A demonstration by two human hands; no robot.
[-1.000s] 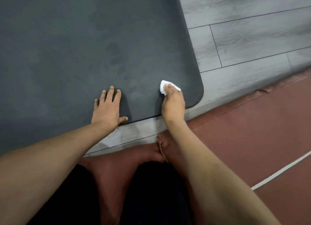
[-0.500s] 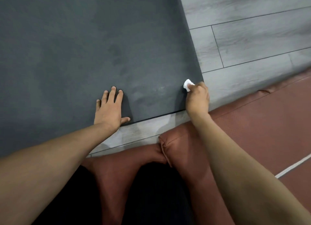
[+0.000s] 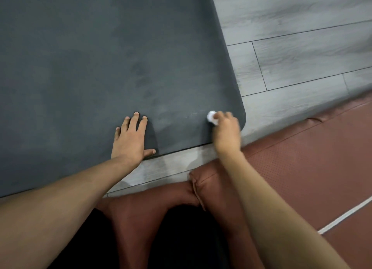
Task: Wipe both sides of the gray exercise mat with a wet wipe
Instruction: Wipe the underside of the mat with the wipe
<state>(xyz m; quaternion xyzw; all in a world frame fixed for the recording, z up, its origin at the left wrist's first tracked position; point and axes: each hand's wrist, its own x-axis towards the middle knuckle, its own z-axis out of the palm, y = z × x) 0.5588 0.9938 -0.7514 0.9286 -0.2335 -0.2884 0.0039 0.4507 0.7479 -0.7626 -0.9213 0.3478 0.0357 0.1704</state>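
Gray exercise mat (image 3: 90,67), a broad sheet of dark matte foam or rubber, lay flat on the pale wood-grain plank floor (image 3: 302,47), and everything that follows I place against its near right rounded corner (image 3: 240,120). My right hand (image 3: 226,132) sat just inside that corner, its grip curled round a small balled-up white wet wipe (image 3: 211,118) and pressing it onto the mat's surface. My left hand (image 3: 130,140) lay further in from the corner along the near edge, its grip not closed on anything: fingers straight, palm flat on the mat, thumb stretched along the edge, as if to pin the sheet down.

From the wipe, nearly all of the mat ran away from me and off to my left; only a narrow strip lay between the wipe and the corner. The mat's long axis seemed to run away from me, past the top of the view, though I could not see its far end. So I judged the right hand the nearer one for any stroke, and that the stroke would have to travel leftward or outward from the corner.

The surface looked mottled, with lighter smears and a faint pale streak between my two hands. A reddish-brown perforated mat (image 3: 302,168) lay beyond the corner, under my knees.
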